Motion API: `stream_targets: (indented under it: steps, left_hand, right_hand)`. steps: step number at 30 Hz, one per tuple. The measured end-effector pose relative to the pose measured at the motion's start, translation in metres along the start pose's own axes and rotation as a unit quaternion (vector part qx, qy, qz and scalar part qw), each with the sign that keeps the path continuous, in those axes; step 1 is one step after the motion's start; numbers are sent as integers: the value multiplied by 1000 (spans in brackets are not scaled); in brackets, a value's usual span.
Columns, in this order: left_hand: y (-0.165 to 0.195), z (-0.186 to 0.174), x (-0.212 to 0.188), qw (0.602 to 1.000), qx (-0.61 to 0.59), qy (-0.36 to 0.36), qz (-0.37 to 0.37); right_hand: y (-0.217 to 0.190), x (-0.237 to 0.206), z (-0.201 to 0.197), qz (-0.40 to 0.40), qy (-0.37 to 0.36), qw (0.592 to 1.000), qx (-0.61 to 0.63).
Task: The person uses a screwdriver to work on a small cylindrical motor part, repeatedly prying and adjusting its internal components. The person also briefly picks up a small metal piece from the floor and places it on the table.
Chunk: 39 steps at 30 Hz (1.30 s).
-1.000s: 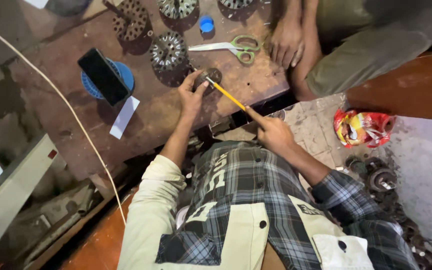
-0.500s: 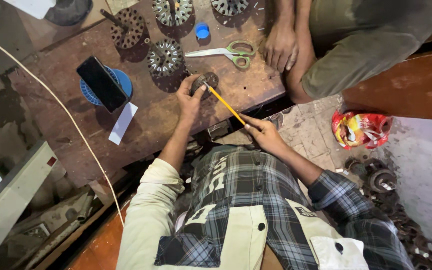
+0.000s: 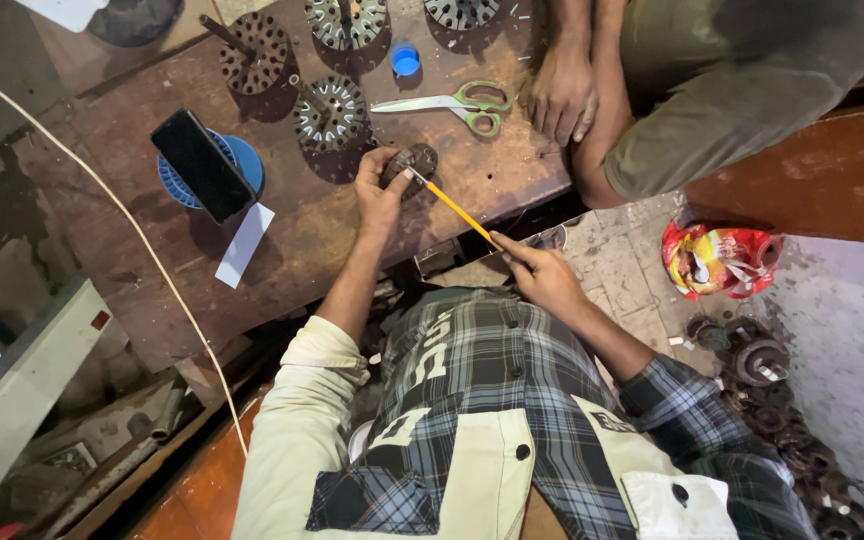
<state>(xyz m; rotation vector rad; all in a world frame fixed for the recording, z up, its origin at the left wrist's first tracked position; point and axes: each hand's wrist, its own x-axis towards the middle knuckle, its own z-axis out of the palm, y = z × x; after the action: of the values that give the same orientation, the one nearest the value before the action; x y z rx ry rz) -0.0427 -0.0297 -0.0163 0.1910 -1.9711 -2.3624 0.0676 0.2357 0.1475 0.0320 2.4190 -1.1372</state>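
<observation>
My left hand (image 3: pixel 380 190) grips a small round metal part (image 3: pixel 414 160) near the tabletop's (image 3: pixel 352 250) near edge, while my right hand (image 3: pixel 540 272) pinches a thin yellow rod (image 3: pixel 452 205), its tip touching the part. I judge I'm working the rod into the part's slots; the next push calls for a steady hold and a careful angle. Beyond lie a slotted metal disc (image 3: pixel 329 112), green-handled scissors (image 3: pixel 452 105), and a dark phone (image 3: pixel 203 165) on a blue spool. Another person's hand (image 3: pixel 562 95) rests at the far edge.
</observation>
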Motion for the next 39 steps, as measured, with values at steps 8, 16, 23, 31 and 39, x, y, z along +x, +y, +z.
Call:
stream_targets:
  steps: [8,16,23,31,39]
  left_hand:
    - [10,3,-1,999,24,-2,-43]
    - [9,3,-1,1000,11,-15,-8]
    - [-3,1,1,999,45,-19,9]
    - [-8,2,0,999,45,-18,18]
    - [-5,1,5,991,98,-13,87]
  right_hand:
    - [-5,0,-5,-58,46,997,-31]
    - [-7,-2,-6,-44,42,996,-59]
    - [-12,-2,-8,-67,60,995,-35]
    - [-1,0,3,-31,40,998,-26]
    - [47,11,34,-46,71,996,27]
